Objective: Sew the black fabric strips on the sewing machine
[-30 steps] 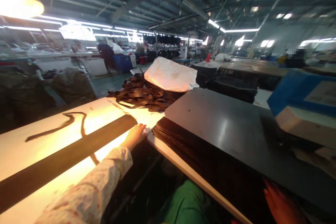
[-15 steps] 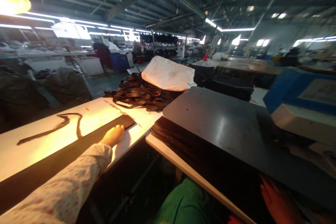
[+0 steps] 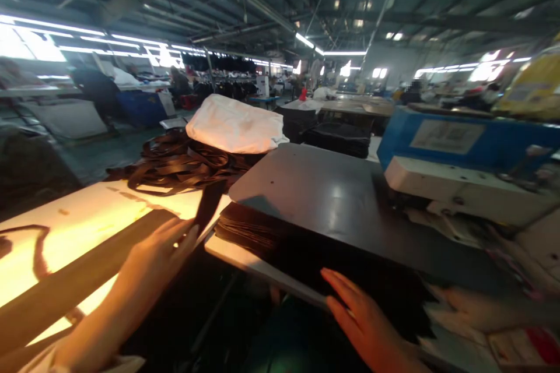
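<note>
My left hand (image 3: 164, 253) is over the lit table's edge, its fingers closed around the lower end of a dark strap (image 3: 210, 201) that runs down from the pile. Under and beside that wrist lies a long, wide dark strip (image 3: 96, 262), flat on the white table. My right hand (image 3: 365, 317) has its fingers stretched out and the thumb apart. It is at the front side of a stack of dark fabric pieces (image 3: 262, 236), low in the view. Whether it touches the stack is hard to tell in the shadow.
A grey metal plate (image 3: 306, 180) covers the stack. Behind the left hand is a tangled pile of dark straps (image 3: 175, 163) with a white cloth bundle (image 3: 236, 125) on top. A blue-and-white machine (image 3: 455, 180) stands at right. A blurred pale hand-like shape (image 3: 476, 306) shows beneath it.
The view has turned right. My left hand has left the end of the wide strip and taken a strap. My right hand has come further into view along the stack.
</note>
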### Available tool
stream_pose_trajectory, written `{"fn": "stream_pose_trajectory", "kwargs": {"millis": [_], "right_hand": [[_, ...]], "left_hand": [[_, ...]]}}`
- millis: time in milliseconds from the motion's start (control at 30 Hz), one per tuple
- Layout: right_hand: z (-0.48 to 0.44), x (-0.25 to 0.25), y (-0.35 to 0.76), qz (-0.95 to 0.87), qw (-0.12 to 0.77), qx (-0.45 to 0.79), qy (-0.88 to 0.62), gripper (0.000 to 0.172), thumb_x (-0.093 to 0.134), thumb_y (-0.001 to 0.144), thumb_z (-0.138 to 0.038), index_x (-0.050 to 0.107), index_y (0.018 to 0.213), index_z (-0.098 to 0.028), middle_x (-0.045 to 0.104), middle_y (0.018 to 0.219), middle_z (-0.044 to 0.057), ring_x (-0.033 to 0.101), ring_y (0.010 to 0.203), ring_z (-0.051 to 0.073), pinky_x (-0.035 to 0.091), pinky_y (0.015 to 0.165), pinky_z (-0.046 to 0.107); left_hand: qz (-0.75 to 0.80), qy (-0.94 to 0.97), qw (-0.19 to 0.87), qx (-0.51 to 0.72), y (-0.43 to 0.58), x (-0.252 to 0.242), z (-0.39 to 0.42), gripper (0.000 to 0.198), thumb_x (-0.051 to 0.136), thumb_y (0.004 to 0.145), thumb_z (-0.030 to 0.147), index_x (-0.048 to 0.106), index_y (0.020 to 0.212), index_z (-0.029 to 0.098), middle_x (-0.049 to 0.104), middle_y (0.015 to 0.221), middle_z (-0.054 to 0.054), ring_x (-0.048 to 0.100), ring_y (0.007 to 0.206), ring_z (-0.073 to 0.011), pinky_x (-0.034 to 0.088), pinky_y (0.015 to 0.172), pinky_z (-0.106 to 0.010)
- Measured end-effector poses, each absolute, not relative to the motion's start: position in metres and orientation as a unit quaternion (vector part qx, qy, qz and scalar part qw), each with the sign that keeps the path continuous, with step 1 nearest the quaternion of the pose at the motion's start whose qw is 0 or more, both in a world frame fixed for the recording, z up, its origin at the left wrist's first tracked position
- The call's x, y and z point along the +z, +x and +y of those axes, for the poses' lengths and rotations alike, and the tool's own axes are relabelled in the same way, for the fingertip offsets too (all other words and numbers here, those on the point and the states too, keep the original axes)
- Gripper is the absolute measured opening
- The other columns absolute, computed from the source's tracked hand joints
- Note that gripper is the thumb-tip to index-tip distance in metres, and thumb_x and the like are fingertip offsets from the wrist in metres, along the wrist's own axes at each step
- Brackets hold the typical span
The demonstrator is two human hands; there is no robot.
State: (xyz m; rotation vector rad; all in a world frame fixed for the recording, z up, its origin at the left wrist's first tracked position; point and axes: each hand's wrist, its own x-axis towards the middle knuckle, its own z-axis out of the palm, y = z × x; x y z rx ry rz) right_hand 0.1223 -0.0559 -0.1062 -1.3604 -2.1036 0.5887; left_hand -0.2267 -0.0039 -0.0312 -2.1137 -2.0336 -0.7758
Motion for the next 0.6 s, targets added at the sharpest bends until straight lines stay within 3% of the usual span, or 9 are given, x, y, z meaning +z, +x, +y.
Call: {"fn": "stream_pose_trajectory", "kwargs": {"millis": [167,333,433,600], "right_hand": [[-0.070,-0.065,0.085,-0.772,0.374,0.269,-0.439,0.050,0.042,0.084,-0.033,0.032,0.132,-0.023,0.042,0.131,0.005,0.041,0.118,0.018,0.038,0.097,0.034],[-0.068,-0.068,0.107,-0.629,0.517,0.239,-0.528,0.042,0.031,0.085,-0.045,0.057,0.107,-0.019,0.064,0.097,0.008,0.059,0.089,0.020,0.050,0.077,0.032],[-0.065,-0.045,0.134,-0.583,0.540,0.236,-0.559,0.039,0.035,0.084,-0.045,0.059,0.099,-0.018,0.065,0.087,0.006,0.059,0.080,0.019,0.050,0.070,0.029],[-0.059,0.008,0.173,-0.501,0.583,0.263,-0.583,0.037,0.039,0.081,-0.048,0.058,0.093,-0.018,0.062,0.077,0.003,0.056,0.070,0.017,0.046,0.056,0.025]], "left_hand": [[-0.430,-0.848,-0.093,-0.296,-0.108,-0.024,-0.043,0.035,0.036,0.085,0.025,0.044,0.118,0.030,0.058,0.096,-0.004,0.059,0.083,-0.0152,0.050,0.073,-0.024],[-0.289,-0.893,-0.200,-0.280,-0.043,-0.033,-0.049,0.061,0.047,0.080,0.019,0.019,0.134,0.023,0.049,0.116,-0.009,0.052,0.101,-0.0170,0.047,0.087,-0.027],[-0.206,-0.916,-0.198,-0.281,-0.027,-0.017,-0.049,0.057,0.046,0.081,0.017,0.023,0.132,0.022,0.048,0.119,-0.008,0.049,0.106,-0.0159,0.044,0.091,-0.024],[-0.119,-0.924,-0.092,-0.350,-0.008,0.027,-0.033,0.038,0.039,0.085,0.014,0.040,0.123,0.020,0.053,0.111,-0.006,0.050,0.102,-0.0140,0.043,0.090,-0.026]]}}
